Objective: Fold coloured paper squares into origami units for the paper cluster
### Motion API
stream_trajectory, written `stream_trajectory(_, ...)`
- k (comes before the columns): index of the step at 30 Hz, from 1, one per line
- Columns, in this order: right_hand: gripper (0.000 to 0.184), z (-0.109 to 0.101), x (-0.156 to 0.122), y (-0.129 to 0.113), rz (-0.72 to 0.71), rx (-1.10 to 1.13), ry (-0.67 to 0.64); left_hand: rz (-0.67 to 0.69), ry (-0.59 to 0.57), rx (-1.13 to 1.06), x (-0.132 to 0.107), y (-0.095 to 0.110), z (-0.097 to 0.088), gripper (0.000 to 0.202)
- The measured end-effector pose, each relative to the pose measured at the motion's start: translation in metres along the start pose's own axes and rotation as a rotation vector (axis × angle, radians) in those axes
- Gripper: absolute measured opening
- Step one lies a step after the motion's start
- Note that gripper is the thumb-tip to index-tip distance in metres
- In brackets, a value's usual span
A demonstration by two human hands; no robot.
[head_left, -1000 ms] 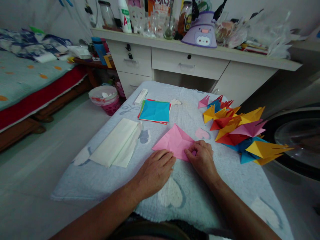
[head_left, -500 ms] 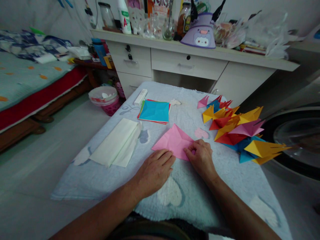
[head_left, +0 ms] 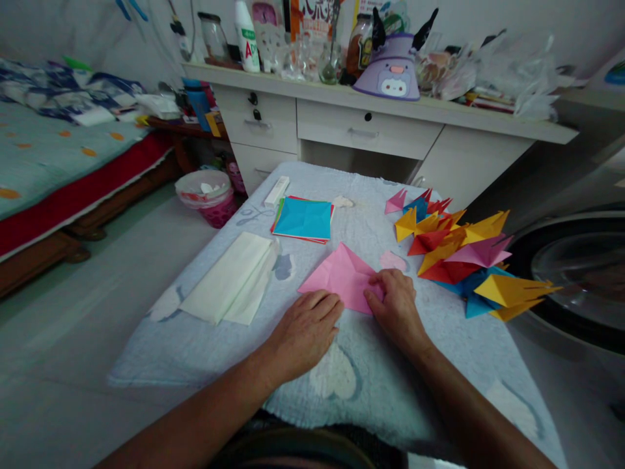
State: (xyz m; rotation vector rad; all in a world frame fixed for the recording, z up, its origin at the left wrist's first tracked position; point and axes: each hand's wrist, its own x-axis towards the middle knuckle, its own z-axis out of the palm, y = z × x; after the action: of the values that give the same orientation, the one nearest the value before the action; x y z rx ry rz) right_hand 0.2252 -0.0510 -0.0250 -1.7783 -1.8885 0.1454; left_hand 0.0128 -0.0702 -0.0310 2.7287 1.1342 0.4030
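Note:
A creased sheet of pink origami paper (head_left: 342,277) lies on the cloth in front of me, its top corner pointing away. My left hand (head_left: 315,322) rests flat with its fingertips on the paper's lower left edge, holding nothing. At the right corner, my right hand (head_left: 394,296) has thumb and fingers closed on the pink paper, hiding that corner. Beyond it sits a stack of square coloured paper (head_left: 303,218), blue on top. To the right stand several folded paper cranes (head_left: 452,251) in yellow, red, blue and pink.
A pale folded cloth or paper (head_left: 229,277) lies at the left of the cloth-covered table (head_left: 195,358), with a small white box (head_left: 277,191) behind it. A white desk (head_left: 368,127) stands beyond. Left of the table is a pink bin (head_left: 209,198).
My right thumb and fingers have shifted slightly right along the paper's corner. The left hand stays nearly in place; the whole view has moved a little.

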Motion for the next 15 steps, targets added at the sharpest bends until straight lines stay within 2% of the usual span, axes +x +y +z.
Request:
stream_trajectory(3,0.018,-0.011,-0.007,-0.011,-0.254,0.05,-0.037,0.01,0.002,0.012,0.001,0.0,0.001,0.031)
stream_trajectory(5,0.027,-0.014,-0.014,-0.018,-0.395,0.083,-0.185,0.011,0.012,0.027,0.001,0.001,0.002,0.031)
stream_trajectory(7,0.035,-0.011,-0.022,-0.02,-0.42,0.092,-0.269,0.013,0.022,0.04,0.0,0.0,0.003,0.032)
stream_trajectory(9,0.039,-0.004,-0.028,-0.019,-0.401,0.066,-0.289,0.018,0.034,0.051,0.0,0.0,0.004,0.033)
stream_trajectory(15,0.041,0.009,-0.035,-0.015,-0.412,-0.013,-0.239,0.003,0.04,0.078,-0.006,-0.001,0.006,0.034)
